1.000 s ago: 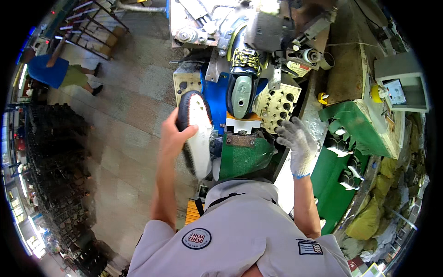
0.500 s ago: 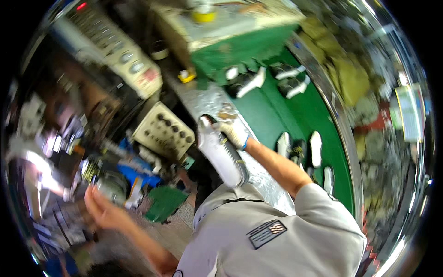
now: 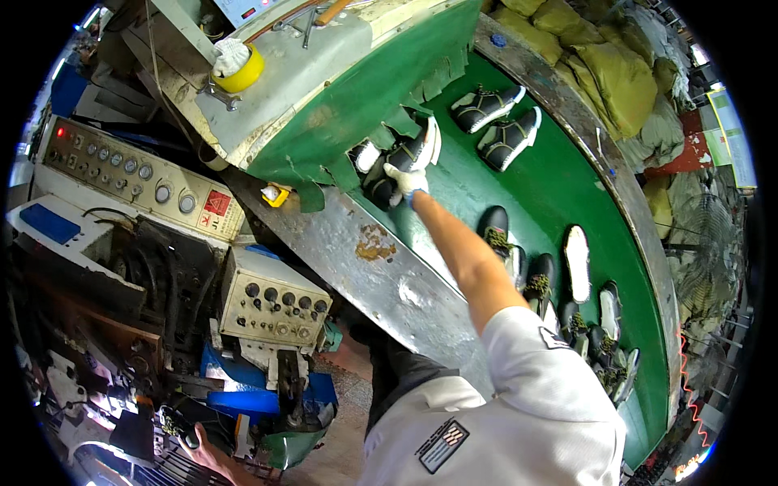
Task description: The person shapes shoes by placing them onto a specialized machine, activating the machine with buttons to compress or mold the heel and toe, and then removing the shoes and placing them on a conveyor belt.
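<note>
My right hand (image 3: 408, 180), in a whitish glove, reaches far out over a green conveyor belt (image 3: 478, 211). Its fingers are closed on a dark shoe (image 3: 378, 188) at the torn edge of a green flap (image 3: 324, 138). Just beyond it stands another dark shoe (image 3: 423, 144) with a white sole edge. Down at the lower left, my bare left hand (image 3: 207, 455) is beside the machine, its fingers around a dark shoe with yellow-green laces (image 3: 173, 423). Part of that hand and shoe is hard to make out.
More dark shoes (image 3: 509, 139) lie farther along the belt, and several, some sole-up (image 3: 577, 263), lie nearer. A metal ledge (image 3: 340, 243) borders the belt. Knob-covered control boxes (image 3: 275, 296) stand left. A yellow tape roll (image 3: 243, 71) sits on the bench; yellow sacks (image 3: 612, 81) are piled at right.
My right hand has moved forward from in front of my body, carrying the shoe onto the belt. My left hand, formerly empty in the air, has moved down to the laced shoe. The view has turned.
</note>
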{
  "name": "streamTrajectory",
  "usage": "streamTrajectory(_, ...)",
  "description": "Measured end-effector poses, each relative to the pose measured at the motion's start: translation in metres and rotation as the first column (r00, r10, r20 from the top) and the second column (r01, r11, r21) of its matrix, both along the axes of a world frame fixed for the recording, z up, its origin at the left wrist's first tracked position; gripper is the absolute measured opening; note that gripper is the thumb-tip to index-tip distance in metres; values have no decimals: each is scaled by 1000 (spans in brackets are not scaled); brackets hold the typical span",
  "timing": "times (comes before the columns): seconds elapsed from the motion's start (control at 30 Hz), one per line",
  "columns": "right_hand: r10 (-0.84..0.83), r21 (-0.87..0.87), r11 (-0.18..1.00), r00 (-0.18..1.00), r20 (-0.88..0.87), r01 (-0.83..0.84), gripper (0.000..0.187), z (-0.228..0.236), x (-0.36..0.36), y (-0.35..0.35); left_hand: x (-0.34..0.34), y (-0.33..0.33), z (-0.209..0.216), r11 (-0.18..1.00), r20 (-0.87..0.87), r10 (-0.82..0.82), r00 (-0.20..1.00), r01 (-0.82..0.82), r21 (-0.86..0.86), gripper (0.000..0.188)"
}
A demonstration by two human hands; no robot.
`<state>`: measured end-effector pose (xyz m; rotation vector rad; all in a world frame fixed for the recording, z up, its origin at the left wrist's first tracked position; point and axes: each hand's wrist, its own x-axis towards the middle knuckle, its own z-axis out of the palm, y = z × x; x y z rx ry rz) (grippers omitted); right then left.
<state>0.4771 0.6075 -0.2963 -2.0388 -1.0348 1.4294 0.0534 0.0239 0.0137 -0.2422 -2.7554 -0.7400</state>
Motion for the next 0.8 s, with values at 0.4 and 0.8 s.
streamTrajectory(0.4,-24,-27,987,20,-1000,-156,93,120,3,-213,-19,-33,-13,840,307,-390,868,200,504,66)
streamTrajectory(0.8,-145,-242,771,207,-967,-589,48,253,-227,-405,2,32,28,560,517,-746,419,-27,828,54)
